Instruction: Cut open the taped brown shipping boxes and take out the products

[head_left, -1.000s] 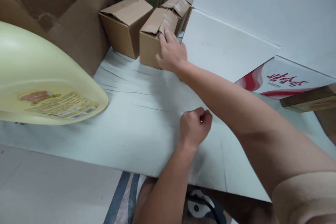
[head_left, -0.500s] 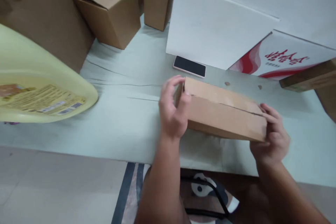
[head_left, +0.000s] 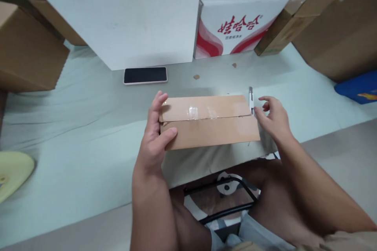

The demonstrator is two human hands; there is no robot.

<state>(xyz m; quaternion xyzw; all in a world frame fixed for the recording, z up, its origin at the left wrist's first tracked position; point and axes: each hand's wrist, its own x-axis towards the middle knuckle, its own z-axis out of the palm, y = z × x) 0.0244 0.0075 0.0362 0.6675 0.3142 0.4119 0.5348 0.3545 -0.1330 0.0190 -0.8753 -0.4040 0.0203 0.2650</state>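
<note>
A long brown cardboard box (head_left: pixel 209 127) lies near the table's front edge, its two top flaps meeting along a seam with bits of clear tape. My left hand (head_left: pixel 156 133) grips its left end, thumb on the front flap and fingers at the back corner. Just past the box's right end is a slim white and grey tool, apparently a utility knife (head_left: pixel 251 100). Beside it, my right hand (head_left: pixel 273 117) is open, thumb and forefinger apart, off the box. Whether the thumb touches the tool I cannot tell.
A phone (head_left: pixel 145 75) lies behind the box on the pale green tablecloth (head_left: pixel 88 141). White cartons (head_left: pixel 123 23), one with red lettering, stand at the back. Brown boxes (head_left: pixel 29 47) flank both sides. A yellow container (head_left: pixel 14 172) is at left, a blue item (head_left: pixel 357 86) at right.
My view has swung to the right. My right hand has let go of the box's right end and opened beside the slim tool, which now shows. My left hand still holds the box.
</note>
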